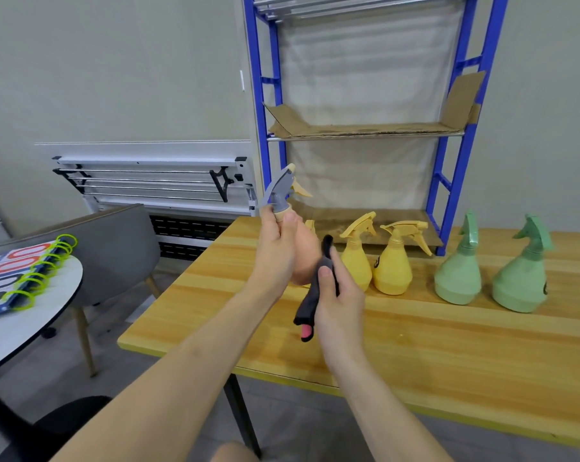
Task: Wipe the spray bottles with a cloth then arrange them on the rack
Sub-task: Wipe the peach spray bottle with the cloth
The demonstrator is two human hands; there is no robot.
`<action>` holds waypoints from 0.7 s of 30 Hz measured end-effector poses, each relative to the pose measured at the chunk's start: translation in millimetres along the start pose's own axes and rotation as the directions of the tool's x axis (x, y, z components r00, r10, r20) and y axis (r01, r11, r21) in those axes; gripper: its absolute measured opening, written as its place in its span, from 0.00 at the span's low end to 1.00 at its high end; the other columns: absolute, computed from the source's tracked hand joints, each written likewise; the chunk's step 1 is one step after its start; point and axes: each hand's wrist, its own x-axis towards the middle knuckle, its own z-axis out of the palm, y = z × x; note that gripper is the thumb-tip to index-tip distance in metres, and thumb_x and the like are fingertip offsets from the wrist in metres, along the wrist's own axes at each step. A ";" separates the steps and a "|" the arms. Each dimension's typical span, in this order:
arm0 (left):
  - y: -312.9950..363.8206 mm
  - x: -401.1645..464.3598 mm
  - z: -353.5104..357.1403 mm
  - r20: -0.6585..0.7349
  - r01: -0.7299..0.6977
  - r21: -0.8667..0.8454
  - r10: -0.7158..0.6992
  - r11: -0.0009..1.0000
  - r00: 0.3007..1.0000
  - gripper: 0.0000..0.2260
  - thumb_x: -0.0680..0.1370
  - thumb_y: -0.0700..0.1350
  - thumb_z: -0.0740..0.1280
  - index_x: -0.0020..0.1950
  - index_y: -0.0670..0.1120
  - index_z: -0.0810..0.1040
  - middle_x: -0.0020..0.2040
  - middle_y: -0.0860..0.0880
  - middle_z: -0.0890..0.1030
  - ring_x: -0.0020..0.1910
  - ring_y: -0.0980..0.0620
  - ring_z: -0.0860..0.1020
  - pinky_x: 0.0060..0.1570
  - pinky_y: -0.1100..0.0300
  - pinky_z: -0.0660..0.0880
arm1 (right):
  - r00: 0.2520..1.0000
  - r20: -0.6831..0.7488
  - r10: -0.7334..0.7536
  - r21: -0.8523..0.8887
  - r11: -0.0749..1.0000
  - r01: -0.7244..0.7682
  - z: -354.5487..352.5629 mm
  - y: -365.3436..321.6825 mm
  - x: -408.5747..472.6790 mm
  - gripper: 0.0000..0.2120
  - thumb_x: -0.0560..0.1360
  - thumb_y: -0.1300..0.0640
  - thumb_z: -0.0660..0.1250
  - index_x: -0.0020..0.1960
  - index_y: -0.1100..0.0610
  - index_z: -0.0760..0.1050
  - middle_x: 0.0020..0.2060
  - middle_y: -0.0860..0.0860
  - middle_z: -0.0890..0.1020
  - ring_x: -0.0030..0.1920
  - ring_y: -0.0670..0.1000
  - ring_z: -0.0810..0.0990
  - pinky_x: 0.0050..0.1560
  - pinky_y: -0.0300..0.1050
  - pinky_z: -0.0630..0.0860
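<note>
A blue steel rack (448, 168), its shelves lined with cardboard, stands at the far edge of a wood-grain worktop (415, 345). Two green (457, 278) and two yellow (392, 265) pear-shaped plastic bottles line that edge. Above the left edge, the left hand (277, 255) clamps a peach bottle (307, 258) by its neck; the right hand (340, 295) grips a dark, bunched cloth (310, 301) against it.
</note>
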 end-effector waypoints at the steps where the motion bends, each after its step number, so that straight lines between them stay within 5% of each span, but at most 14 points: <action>1: 0.3 1.1 -3.0 0.007 -0.005 -0.007 0.005 1.000 1.000 0.23 0.84 0.56 0.59 0.73 0.43 0.67 0.63 0.47 0.80 0.64 0.46 0.79 0.66 0.41 0.75 | 0.999 0.023 -0.027 -0.045 0.999 0.028 -3.2 1.9 3.9 0.20 0.86 0.53 0.59 0.76 0.41 0.68 0.68 0.37 0.76 0.61 0.35 0.78 0.63 0.41 0.79; 3: -0.6 4.5 -10.5 0.054 -0.007 -0.070 0.011 0.998 0.998 0.16 0.85 0.52 0.60 0.66 0.42 0.72 0.58 0.47 0.83 0.59 0.46 0.80 0.65 0.42 0.76 | 0.997 0.080 -0.021 -0.075 0.997 0.027 -10.6 2.5 13.6 0.18 0.86 0.52 0.58 0.74 0.40 0.72 0.67 0.40 0.79 0.63 0.41 0.78 0.69 0.52 0.76; 7: 3.7 4.2 -18.8 0.178 0.049 -0.226 -0.008 0.973 0.984 0.11 0.87 0.48 0.59 0.64 0.44 0.73 0.55 0.47 0.82 0.57 0.47 0.79 0.63 0.47 0.76 | 0.989 0.139 0.047 0.116 0.991 -0.064 -19.0 -2.0 26.5 0.15 0.87 0.55 0.56 0.65 0.48 0.80 0.59 0.47 0.85 0.63 0.49 0.81 0.70 0.58 0.74; 10: 7.8 6.1 -17.4 0.196 0.089 -0.186 -0.052 0.979 0.979 0.11 0.87 0.52 0.57 0.67 0.54 0.73 0.66 0.53 0.79 0.66 0.51 0.76 0.69 0.51 0.73 | 0.994 0.106 0.014 0.140 0.990 -0.028 -18.7 -0.7 25.5 0.15 0.86 0.56 0.58 0.69 0.50 0.78 0.62 0.43 0.83 0.66 0.45 0.79 0.70 0.51 0.75; 14: 4.7 9.7 -16.5 0.252 0.118 -0.043 -0.104 0.992 0.962 0.31 0.81 0.67 0.56 0.82 0.57 0.57 0.80 0.56 0.64 0.76 0.55 0.66 0.77 0.49 0.64 | 0.996 0.050 -0.068 0.071 0.995 0.064 -19.9 -1.9 18.3 0.17 0.85 0.56 0.60 0.72 0.44 0.74 0.62 0.29 0.79 0.66 0.30 0.73 0.64 0.31 0.72; 21: -4.1 4.6 -10.2 0.107 0.067 -0.091 -0.057 0.994 0.993 0.24 0.86 0.59 0.55 0.80 0.51 0.62 0.76 0.51 0.71 0.74 0.52 0.70 0.75 0.49 0.67 | 0.977 0.092 -0.193 -0.027 0.980 0.196 -13.1 11.2 3.8 0.21 0.84 0.61 0.62 0.75 0.47 0.70 0.75 0.37 0.70 0.75 0.35 0.64 0.74 0.34 0.63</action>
